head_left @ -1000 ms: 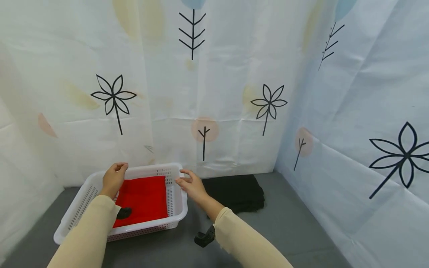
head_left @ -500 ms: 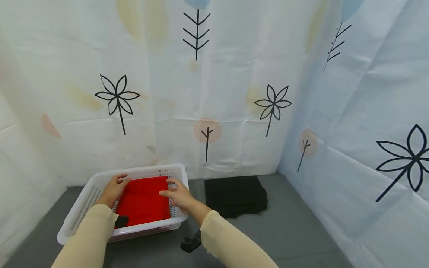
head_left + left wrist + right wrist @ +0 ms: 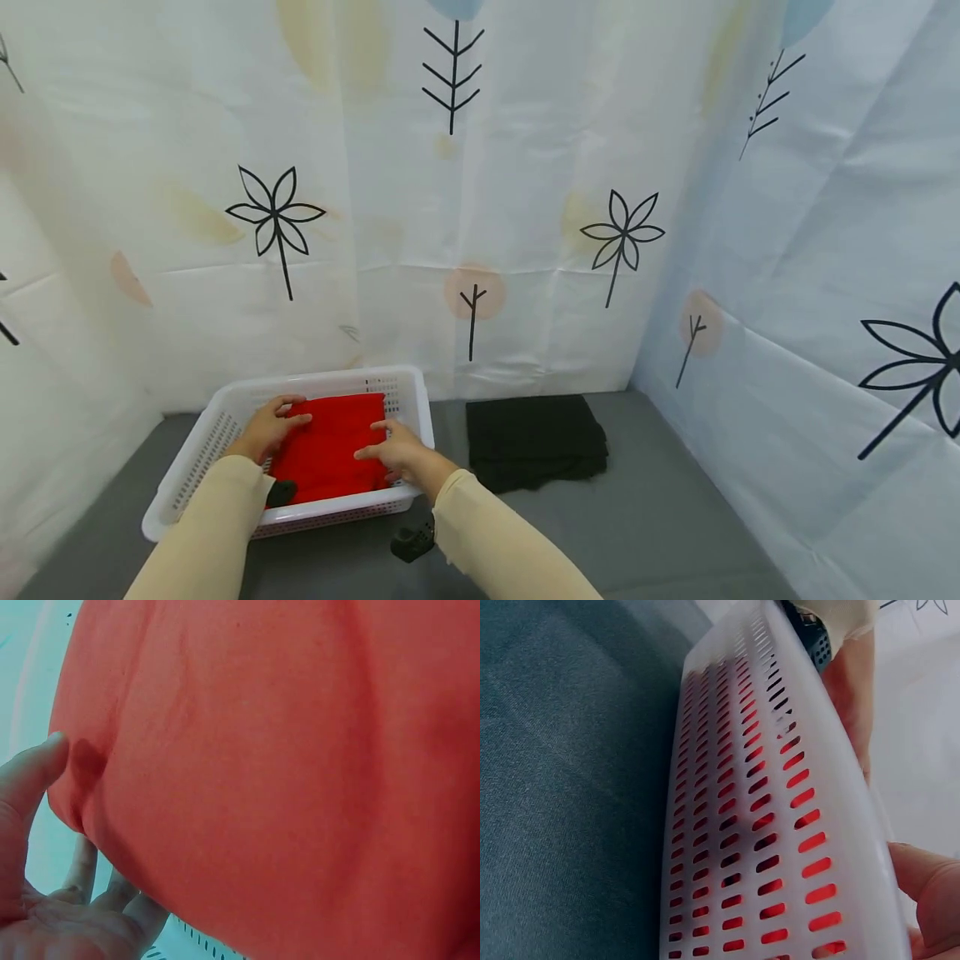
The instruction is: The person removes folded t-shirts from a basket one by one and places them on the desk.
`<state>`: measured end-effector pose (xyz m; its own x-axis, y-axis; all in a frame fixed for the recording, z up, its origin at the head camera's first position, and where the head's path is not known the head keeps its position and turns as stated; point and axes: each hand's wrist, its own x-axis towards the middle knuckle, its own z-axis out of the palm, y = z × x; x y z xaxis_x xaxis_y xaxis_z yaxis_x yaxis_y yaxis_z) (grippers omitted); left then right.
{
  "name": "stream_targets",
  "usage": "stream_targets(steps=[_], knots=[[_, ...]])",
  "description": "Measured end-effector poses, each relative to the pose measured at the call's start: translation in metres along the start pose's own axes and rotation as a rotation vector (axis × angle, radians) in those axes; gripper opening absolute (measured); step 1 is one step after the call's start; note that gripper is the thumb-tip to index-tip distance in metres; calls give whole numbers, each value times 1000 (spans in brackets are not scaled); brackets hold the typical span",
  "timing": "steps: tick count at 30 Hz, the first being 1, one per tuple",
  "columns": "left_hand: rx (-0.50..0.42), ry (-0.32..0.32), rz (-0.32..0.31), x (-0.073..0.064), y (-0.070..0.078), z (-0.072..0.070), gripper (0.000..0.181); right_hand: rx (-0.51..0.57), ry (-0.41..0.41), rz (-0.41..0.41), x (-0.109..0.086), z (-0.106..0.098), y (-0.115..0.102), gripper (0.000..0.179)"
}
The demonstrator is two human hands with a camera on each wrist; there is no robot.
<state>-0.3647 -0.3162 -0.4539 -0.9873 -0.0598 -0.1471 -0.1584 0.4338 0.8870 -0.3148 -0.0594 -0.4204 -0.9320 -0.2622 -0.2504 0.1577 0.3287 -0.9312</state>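
A folded red cloth [image 3: 337, 442] lies inside a white perforated plastic basket [image 3: 360, 502] in the head view. At the cloth's left side is my left hand [image 3: 272, 427]. In the left wrist view its thumb [image 3: 34, 776] lies by the cloth's edge, with the other fingers partly hidden below that edge. My right hand [image 3: 405, 452] reaches over the basket's right rim to the cloth's right side, thumb and fingers spread. The right wrist view mostly shows the basket's slotted wall [image 3: 757, 795], with part of the right hand [image 3: 937, 896] beyond the rim; its fingertips are hidden.
To the right of the basket, a folded black cloth [image 3: 536, 442] lies on the grey table [image 3: 645, 525]. White patterned curtains [image 3: 525, 125] stand behind and at both sides. Each wrist carries a black device, such as the one [image 3: 412, 542] below the right wrist.
Both hands have lowered into the basket. The right hand has moved left from the rim to the red cloth's right edge; the left has come down to its left edge. The view has shifted slightly.
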Motion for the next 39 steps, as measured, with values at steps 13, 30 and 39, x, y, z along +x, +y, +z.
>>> stream_targets(steps=[13,30,39], knots=[[-10,0,-21,-5,5,7,61,-38,40,64,4,4,4,47],[-9,24,18,-4,2,4,62,-15,-71,90,5,6,4,57],[-55,14,26,-5,2,4,70,-27,-93,107,7,7,6,56]])
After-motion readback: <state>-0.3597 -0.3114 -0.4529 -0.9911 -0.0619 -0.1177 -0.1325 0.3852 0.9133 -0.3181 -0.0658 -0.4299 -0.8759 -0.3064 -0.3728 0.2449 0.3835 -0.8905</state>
